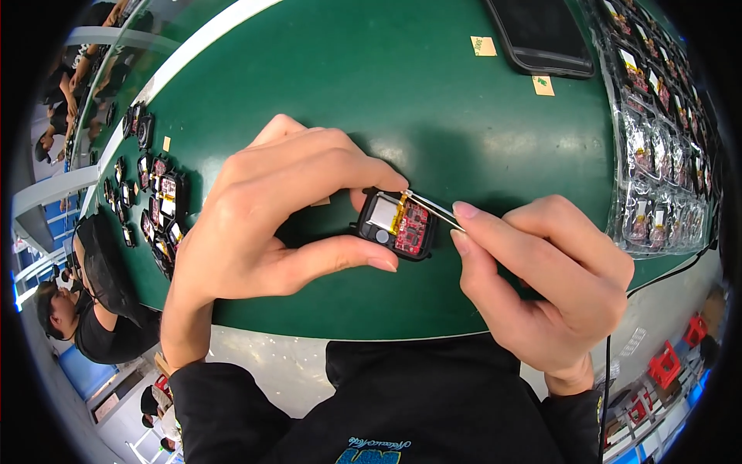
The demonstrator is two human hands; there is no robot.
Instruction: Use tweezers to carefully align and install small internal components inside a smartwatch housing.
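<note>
Between the thumb and fingers of my left hand [282, 209] is a small black device housing [423, 254], open at the top. Inside it show a silver battery [382, 210], yellow tape [402, 214], a red circuit board [413, 230] and a round grey disc [382, 237]. My right hand [553, 271] pinches metal tweezers [437, 210] between thumb and forefinger. Their tips reach the housing's upper edge, close to my left fingertip. Whether the tips grip anything is too small to tell.
Similar open housings [165, 203] lie grouped on the green table [371, 85] at the left. Clear plastic trays [657, 178] of such units line the right edge. A black phone-like device [541, 35] lies at the far right, near small tan stickers [484, 46]. Another person [100, 325] sits at left.
</note>
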